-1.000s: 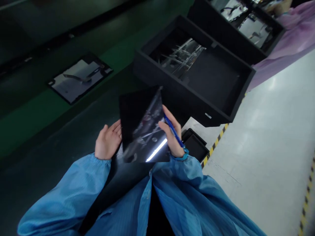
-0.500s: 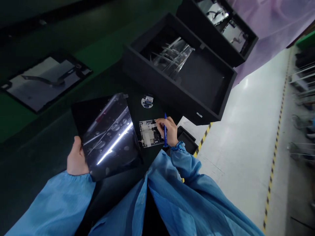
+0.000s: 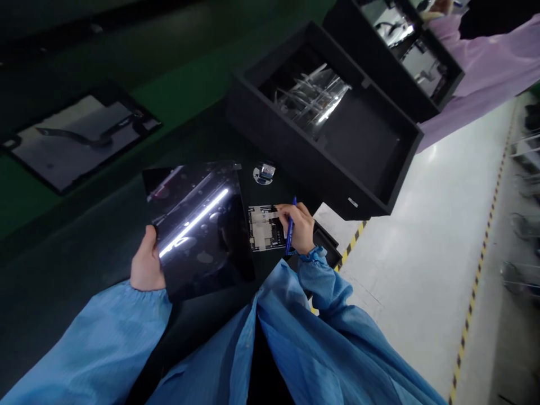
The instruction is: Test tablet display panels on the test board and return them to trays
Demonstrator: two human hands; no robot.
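Note:
My left hand (image 3: 147,263) grips the left edge of a dark glossy screen panel (image 3: 206,242), its thumb on top and the other fingers hidden beneath. Streaks of light and bubble-like marks show on the panel's film. A blue pen (image 3: 291,228) is held in my right hand (image 3: 301,228), whose fingertips are pinched at the upper right of a circuit board (image 3: 262,229) with pale tape strips on it. Whether the fingertips also grip a tape strip is too small to tell. Beyond the board lies a round roll-like item (image 3: 264,173) with a shiny top.
A deep black box (image 3: 295,143) holding film-covered panels stands at the back right, another black box (image 3: 392,62) behind it. On the left lies an open device panel (image 3: 80,143) with a ribbon cable. A person's purple sleeve (image 3: 485,73) shows at upper right. The table edge borders the floor.
The view has shifted, so most things sit further right. The screen panel has turned slightly and its reflections differ. The pen leans more in my right hand, which stays by the board.

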